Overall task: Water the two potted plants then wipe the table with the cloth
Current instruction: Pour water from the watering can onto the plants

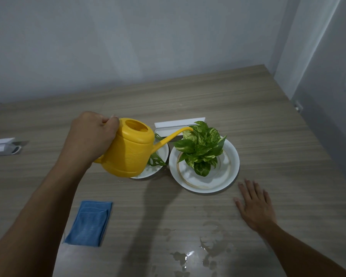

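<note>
Hands work apart: past the spilled water (pixel 208 248) and the folded blue cloth (pixel 89 223), both nearest and waiting for the wiping step, the right hand (pixel 256 206) lies flat, fingers spread, on the worktop (pixel 268 126) near the plate (pixel 234 162), likely for balance. Farther on, the left hand (pixel 94 134) grips the yellow watering can (pixel 130 152), tipped so its spout (pixel 174 134) reaches over the leafy plant (pixel 201 150). The can hides most of the second plant (pixel 156 161); a white strip (pixel 178 123) lies behind.
</note>
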A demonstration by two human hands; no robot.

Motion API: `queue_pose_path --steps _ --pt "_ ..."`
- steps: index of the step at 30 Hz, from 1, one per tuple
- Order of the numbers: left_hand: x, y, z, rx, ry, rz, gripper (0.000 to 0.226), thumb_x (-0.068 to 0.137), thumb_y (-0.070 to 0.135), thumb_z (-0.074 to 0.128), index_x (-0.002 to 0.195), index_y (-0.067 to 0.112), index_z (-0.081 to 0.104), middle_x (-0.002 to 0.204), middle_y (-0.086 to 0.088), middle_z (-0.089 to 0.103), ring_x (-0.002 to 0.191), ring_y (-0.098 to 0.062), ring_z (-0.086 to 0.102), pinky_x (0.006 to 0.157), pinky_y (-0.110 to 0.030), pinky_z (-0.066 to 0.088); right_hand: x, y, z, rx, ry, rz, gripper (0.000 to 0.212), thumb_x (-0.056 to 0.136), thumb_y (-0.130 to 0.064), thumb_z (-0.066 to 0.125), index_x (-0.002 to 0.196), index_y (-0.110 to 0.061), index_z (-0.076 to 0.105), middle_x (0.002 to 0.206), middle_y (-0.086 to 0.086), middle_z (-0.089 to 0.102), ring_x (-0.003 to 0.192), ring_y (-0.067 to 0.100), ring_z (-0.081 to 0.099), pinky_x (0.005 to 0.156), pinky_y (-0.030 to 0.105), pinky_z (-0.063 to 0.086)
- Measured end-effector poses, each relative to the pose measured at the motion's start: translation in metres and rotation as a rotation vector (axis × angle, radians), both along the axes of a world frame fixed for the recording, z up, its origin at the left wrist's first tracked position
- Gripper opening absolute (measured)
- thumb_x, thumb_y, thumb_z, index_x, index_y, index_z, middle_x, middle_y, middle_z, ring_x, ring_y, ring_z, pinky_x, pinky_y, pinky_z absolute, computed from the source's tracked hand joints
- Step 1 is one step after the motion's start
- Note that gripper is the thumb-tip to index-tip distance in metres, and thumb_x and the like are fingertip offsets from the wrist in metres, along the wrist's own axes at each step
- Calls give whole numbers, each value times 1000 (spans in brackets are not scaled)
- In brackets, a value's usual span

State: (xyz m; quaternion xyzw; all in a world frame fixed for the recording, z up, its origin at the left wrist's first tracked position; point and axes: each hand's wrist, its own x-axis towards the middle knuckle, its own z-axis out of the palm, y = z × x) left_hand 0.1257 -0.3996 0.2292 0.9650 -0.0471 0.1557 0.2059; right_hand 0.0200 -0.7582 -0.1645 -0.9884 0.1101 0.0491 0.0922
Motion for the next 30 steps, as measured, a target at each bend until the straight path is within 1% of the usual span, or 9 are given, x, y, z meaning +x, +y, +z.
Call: queue_pose_path --steps 3,6,12,17,19,21,23,26,30 --pt "1 4 1 21 -6 -15 57 98 28 50 47 5 38 49 -17 38 48 -29 36 51 -35 27 0 0 0 4 -12 -1 68 94 -61 15 152 -27 25 160 3 25 147 26 22 115 50 22" --pt "0 9 2 61 -18 -26 56 90 40 43 48 2 43 51 -21 46 50 -29 42 50 -33 28 0 1 0 7 -26 -5 68 94 -60 16 151 -26 26 160 3 26 147 25 22 115 50 23" --pt "-2 12 4 105 18 -20 60 85 46 38 52 -4 46 51 -20 46 50 -29 43 49 -32 28 0 1 -1 12 -32 -9 68 94 -60 18 151 -26 28 159 2 27 147 25 22 115 49 22" --pt "-3 6 7 93 15 -28 58 87 45 42 48 2 41 49 -18 42 49 -29 40 48 -33 25 0 0 -3 14 -36 -10 67 93 -61 15 152 -29 19 160 1 24 148 24 19 116 49 21" --pt "-2 3 8 98 5 -33 60 96 37 49 48 3 40 50 -18 42 50 -28 40 48 -33 25 0 0 -4 14 -37 -8 66 94 -61 15 152 -29 17 161 1 22 148 24 18 117 49 20" --pt "0 0 9 116 -2 -36 59 99 31 50 49 3 41 50 -18 43 51 -28 42 49 -32 26 0 -1 -4 17 -35 -7 67 94 -61 15 152 -28 19 161 2 23 148 24 18 117 49 19" --pt "3 -2 11 138 -12 -59 59 96 36 49 47 5 38 47 -15 40 50 -30 41 48 -33 24 0 0 -4 23 -39 -6 68 93 -62 12 152 -29 16 161 2 21 148 24 16 117 48 17" --pt "5 -6 17 168 -11 -88 56 89 41 43 45 8 37 46 -12 38 49 -29 39 48 -33 22 0 0 -4 27 -29 -3 68 91 -63 5 150 -31 2 163 -1 8 150 20 4 119 45 9" --pt "8 -12 24 173 3 -65 58 99 28 50 46 6 41 47 -13 39 51 -30 41 48 -33 23 -1 0 -3 27 -31 -13 67 91 -63 6 150 -32 3 163 -1 9 150 21 7 119 45 10"
